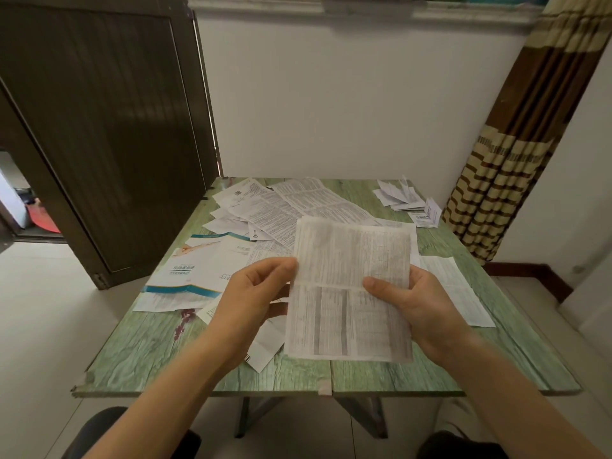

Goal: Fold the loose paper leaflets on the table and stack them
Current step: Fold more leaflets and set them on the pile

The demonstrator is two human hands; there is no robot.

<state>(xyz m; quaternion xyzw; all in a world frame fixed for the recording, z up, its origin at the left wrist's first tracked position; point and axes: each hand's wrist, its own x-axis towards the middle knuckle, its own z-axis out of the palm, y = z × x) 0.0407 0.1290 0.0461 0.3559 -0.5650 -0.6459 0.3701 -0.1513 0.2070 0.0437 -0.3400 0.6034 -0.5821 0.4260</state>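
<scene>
I hold one leaflet (351,293) above the tabletop's near edge, with a crease across its middle. My left hand (255,299) pinches its left edge. My right hand (417,309) clamps the right edge, thumb in front. I judge it light, limp and easily torn, so grip the edges beside the crease. Loose leaflets (265,210) cover the centre of the table (165,352); folded ones (397,195) lie at the far right corner. No containers are visible.

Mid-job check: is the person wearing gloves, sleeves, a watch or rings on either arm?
No. The left hand and right hand are bare, with no gloves, rings or watch. The left forearm and right forearm are uncovered to the frame edge; no sleeves show.
</scene>
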